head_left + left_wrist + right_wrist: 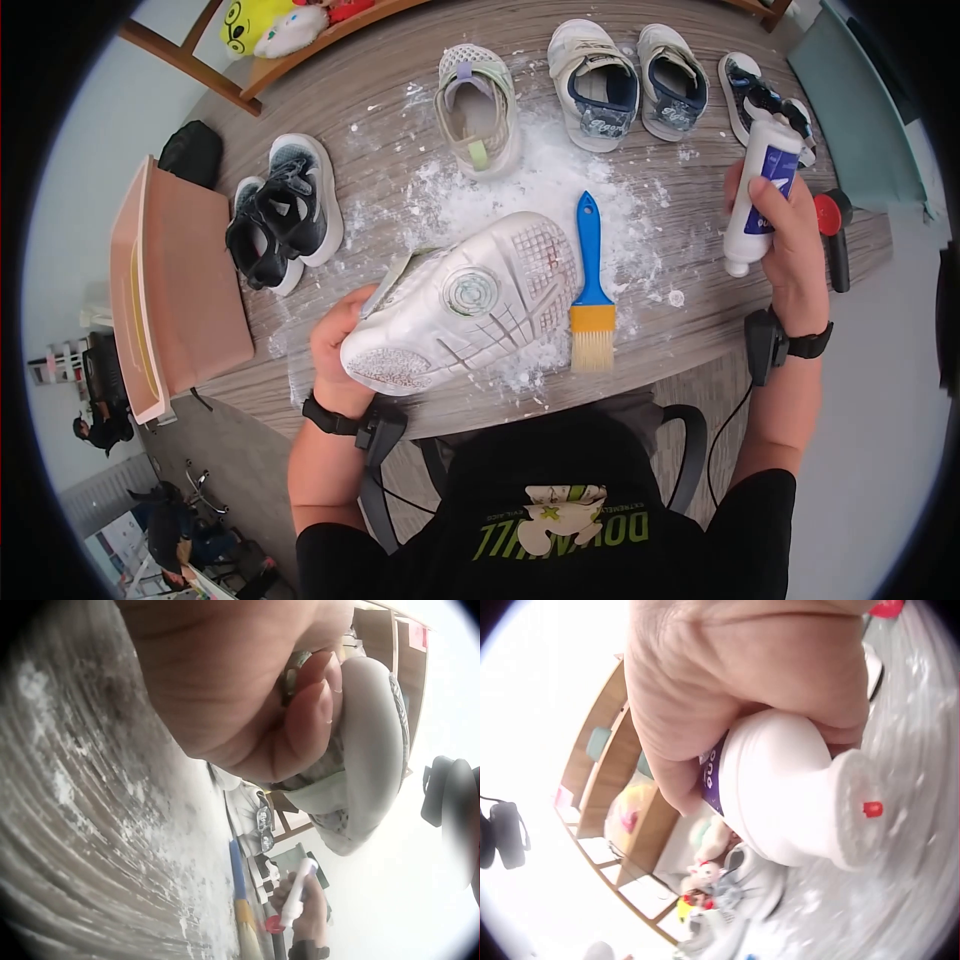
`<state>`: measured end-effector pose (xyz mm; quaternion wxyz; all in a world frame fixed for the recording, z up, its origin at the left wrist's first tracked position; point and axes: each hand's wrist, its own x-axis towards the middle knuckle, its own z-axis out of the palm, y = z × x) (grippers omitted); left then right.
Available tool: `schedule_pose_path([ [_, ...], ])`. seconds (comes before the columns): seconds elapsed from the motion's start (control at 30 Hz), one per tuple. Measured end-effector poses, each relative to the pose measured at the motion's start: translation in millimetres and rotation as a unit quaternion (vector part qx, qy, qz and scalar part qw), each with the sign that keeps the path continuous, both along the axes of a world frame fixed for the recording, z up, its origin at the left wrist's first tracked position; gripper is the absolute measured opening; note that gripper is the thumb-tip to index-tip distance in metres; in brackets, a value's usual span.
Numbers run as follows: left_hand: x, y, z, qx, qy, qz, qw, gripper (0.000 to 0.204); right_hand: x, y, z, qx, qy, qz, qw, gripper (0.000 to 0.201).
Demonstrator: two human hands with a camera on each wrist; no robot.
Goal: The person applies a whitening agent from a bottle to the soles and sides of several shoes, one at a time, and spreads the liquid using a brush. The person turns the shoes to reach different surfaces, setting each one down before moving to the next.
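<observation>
My left hand [338, 345] grips a white shoe [425, 325] at one end, its patterned sole turned up toward the head camera. Brownish marks show in the sole's treads. In the left wrist view, curled fingers [311, 712] hold the shoe's edge. Off to the right, my right hand [797, 245] grips a white squeeze bottle [745, 225] with a purple label, its narrow end pointing down. The right wrist view shows a red tip [872, 809] on the bottle's nozzle. Beside the sole lies a brush [590, 260] with a blue handle and pale bristles.
White powder [555, 165] is spread over the wooden table [380, 120]. A matching shoe [477, 110] stands behind it, with white-and-blue shoes [593, 85] to its right. Black shoes [290, 210] sit left, near a pink bin [190, 280]. A black-handled brush with red [830, 215] lies far right.
</observation>
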<state>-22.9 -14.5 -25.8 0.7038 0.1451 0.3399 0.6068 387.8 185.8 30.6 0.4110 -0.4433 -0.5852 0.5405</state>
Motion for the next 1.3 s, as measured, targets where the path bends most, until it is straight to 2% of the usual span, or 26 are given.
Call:
schedule_pose_path([
  [0.13,-1.7,-0.8,-3.4,-0.007,-0.011,0.012,1.0,0.048,-57.7,-2.4,21.3,0.071,0.18,0.057,0.98,0.043],
  [0.23,2.0,-0.7,2.8,-0.025,-0.043,0.032,0.998,0.05,-82.1,7.9,20.4,0.09,0.231,0.113,0.962,0.048],
  [0.27,2.1,-1.4,2.7,-0.037,-0.052,0.041,0.997,0.051,-84.4,10.4,17.7,0.078,0.206,0.127,0.967,0.057],
  [0.3,2.1,-1.9,2.5,-0.048,-0.06,0.051,0.996,0.051,-85.6,18.1,5.9,0.07,0.25,0.163,0.952,0.056],
  [0.37,0.6,-1.8,-0.7,-0.069,-0.068,0.07,0.993,0.052,-91.7,16.9,-8.4,0.023,0.259,0.125,0.957,0.057],
  [0.47,6.1,2.2,4.3,-0.051,-0.087,0.053,0.993,0.052,-86.0,17.5,-30.8,0.04,0.223,0.092,0.97,0.059],
  [0.57,7.1,3.2,4.1,-0.057,-0.085,0.05,0.994,0.052,-80.1,11.7,-39.1,0.001,0.204,0.002,0.979,0.063],
  [0.77,13.7,5.2,8.1,-0.135,-0.013,0.097,0.986,0.05,-73.2,12.6,-39.1,0.017,0.196,0.056,0.979,0.07],
  [0.8,11.2,4.0,5.9,-0.113,-0.021,0.082,0.99,0.05,-69.9,14.1,-43.4,-0.002,0.22,0.091,0.971,0.072],
  [0.9,5.8,1.8,0.4,-0.074,-0.042,0.052,0.995,0.049,-75.9,8.1,-46.6,0.026,0.189,0.054,0.98,0.073],
  [0.93,7.2,2.4,2.1,-0.081,-0.044,0.054,0.994,0.049,-77.3,4.5,-48.6,0.021,0.184,0.024,0.982,0.073],
  [1.03,6.9,3.0,4.1,-0.097,-0.042,0.044,0.993,0.049,-86.0,-3.9,-49.1,0.015,0.179,0.01,0.984,0.07],
  [1.13,7.5,3.8,7.2,-0.104,-0.042,0.041,0.993,0.05,-74.5,-2.9,-56.5,0.018,0.128,0.043,0.991,0.071],
  [1.23,10.7,6.4,9.1,-0.089,-0.066,0.033,0.993,0.051,-74.9,-4.1,-55.6,0.03,0.128,0.035,0.991,0.074],
  [1.3,10.9,6.4,10.0,-0.089,-0.068,0.031,0.993,0.052,-86.0,-7.8,-41.8,0.048,0.108,0.045,0.992,0.075],
])
